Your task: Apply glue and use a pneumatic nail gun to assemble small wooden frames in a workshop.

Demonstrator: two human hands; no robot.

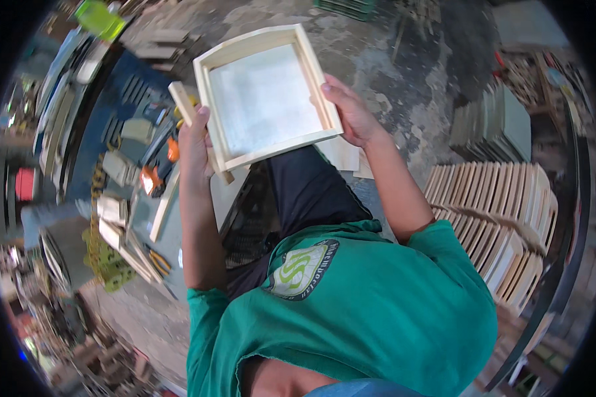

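Tray (265, 99) held up between both hands: left hand (195, 142) on its left edge, right hand (351, 116) on its right. Strip (192, 119) against the tray's left side, under the left hand. Bench (122, 165) with tools to the left, below. Stacked trays (503, 212) on edge to the right, floor (404, 79) beyond.

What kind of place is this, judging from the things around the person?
Probably a small woodworking workshop. The hands hold a shallow wooden tray, many similar wooden pieces are stacked in rows on the right, and tools and wood offcuts lie on the left.
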